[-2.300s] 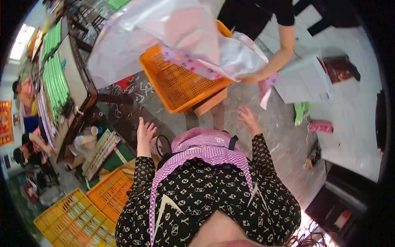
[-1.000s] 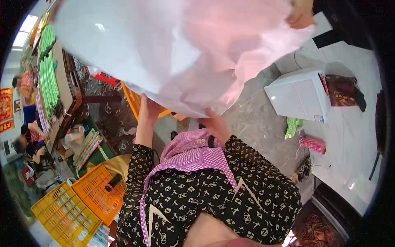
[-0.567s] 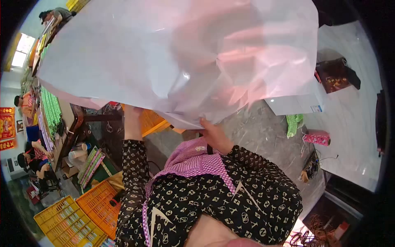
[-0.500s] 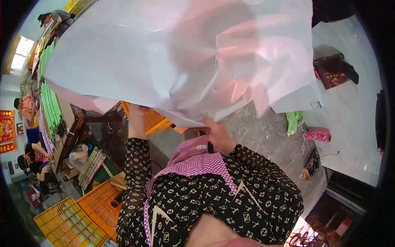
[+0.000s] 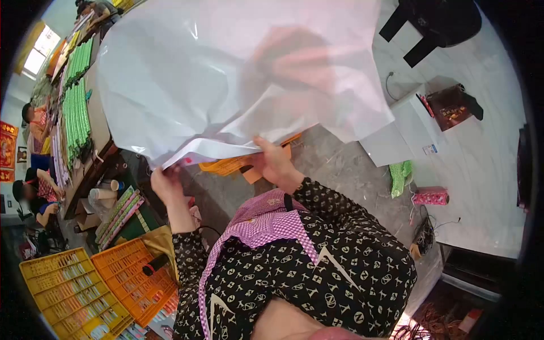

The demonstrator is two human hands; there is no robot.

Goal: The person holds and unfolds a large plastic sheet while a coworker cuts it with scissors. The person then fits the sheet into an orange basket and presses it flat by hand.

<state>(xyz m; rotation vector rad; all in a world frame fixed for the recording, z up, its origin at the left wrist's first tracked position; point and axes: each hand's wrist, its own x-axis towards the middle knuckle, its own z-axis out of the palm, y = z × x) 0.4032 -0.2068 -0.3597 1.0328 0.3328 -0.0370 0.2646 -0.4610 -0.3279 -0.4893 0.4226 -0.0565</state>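
Observation:
A large, thin white glossy sheet (image 5: pixel 164 85) spreads across the upper middle of the view, creased, with a shadow on it. At its near left corner my left hand (image 5: pixel 168 186) pinches the edge between thumb and fingers. My right hand (image 5: pixel 279 165) grips the near edge close to the middle, thumb on top. Between the two hands the edge is folded over in a strip. Beneath the sheet, part of an orange plastic crate (image 5: pixel 229 165) shows, with a piece of brown cardboard (image 5: pixel 251 174) near my right hand.
Yellow (image 5: pixel 73 294) and orange (image 5: pixel 133 272) crates stand at lower left, near patterned rolls (image 5: pixel 120 218). Green rolls (image 5: pixel 76 116) lie on a long table at left, with people beyond. Right are a white box (image 5: pixel 405 127), a pink roll (image 5: pixel 430 196) and green cloth (image 5: pixel 400 177).
My left hand has come out from beneath the sheet to its left corner. My right hand has shifted slightly left and up. The sheet's near edge is now stretched between both hands.

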